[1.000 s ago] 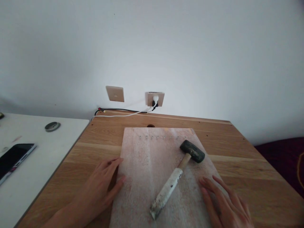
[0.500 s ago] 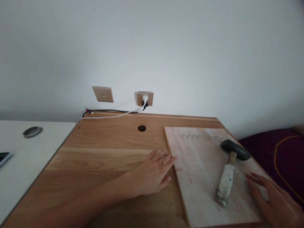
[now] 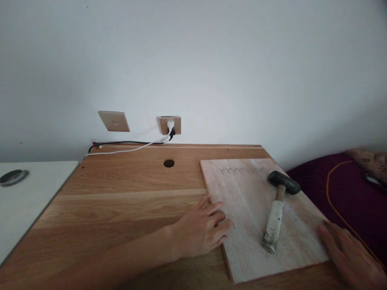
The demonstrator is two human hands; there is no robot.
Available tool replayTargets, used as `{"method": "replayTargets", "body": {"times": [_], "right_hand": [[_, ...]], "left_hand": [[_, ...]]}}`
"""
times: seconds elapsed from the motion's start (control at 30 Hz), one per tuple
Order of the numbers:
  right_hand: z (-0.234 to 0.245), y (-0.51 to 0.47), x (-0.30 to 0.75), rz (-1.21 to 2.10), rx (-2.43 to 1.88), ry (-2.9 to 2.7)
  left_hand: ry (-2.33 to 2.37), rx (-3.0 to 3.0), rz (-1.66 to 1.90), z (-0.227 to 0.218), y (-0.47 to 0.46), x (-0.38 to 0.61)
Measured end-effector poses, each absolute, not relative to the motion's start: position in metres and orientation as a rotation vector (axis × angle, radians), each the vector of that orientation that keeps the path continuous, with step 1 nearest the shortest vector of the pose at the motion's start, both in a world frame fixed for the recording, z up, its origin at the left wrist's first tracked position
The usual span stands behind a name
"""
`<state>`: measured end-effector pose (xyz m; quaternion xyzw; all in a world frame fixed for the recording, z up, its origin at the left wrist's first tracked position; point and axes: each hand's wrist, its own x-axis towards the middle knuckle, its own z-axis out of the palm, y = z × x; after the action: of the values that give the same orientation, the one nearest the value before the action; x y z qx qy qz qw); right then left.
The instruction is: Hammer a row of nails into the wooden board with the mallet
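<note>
A pale wooden board (image 3: 244, 201) lies flat on the right part of a wooden desk (image 3: 121, 193). On the board rests a mallet (image 3: 279, 205) with a black head and a white-smeared handle. My left hand (image 3: 202, 227) lies with its fingers stretched out against the board's left edge, fingertips on the board. My right hand (image 3: 350, 253) lies flat at the board's near right corner, fingers apart, holding nothing.
A round cable hole (image 3: 168, 163) sits at the back of the desk. White and black cables (image 3: 130, 147) run to a wall socket (image 3: 170, 125). A white table (image 3: 27, 197) with a round lid (image 3: 13, 176) stands at the left. Dark red bedding (image 3: 341, 193) lies to the right.
The board with the mallet has slid from the desk's middle to its right side, both hands moving along with it. The cable hole has come into view.
</note>
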<state>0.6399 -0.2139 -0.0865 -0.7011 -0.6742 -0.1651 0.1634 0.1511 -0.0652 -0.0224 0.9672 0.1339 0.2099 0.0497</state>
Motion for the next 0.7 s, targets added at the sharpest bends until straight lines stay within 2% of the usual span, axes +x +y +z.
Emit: {"method": "replayTargets", "body": {"times": [0.1, 0.23, 0.5, 0.7], "right_hand": [[-0.095, -0.222, 0.653, -0.427, -1.891, -2.098], [-0.092, -0.22, 0.634, -0.442, -1.977, -2.06], [-0.051, -0.198, 0.525, -0.972, -1.503, -2.462], [-0.04, -0.194, 0.461, -0.91, -1.275, -2.588]], "left_hand": [[0.397, 2.971, 0.652, -0.024, -0.06, 0.149], [0.445, 2.936, 0.645, -0.024, -0.052, 0.136], [0.814, 2.866, 0.708, -0.015, -0.058, 0.059], [1.055, 2.967, 0.663, -0.004, -0.091, -0.02]]}}
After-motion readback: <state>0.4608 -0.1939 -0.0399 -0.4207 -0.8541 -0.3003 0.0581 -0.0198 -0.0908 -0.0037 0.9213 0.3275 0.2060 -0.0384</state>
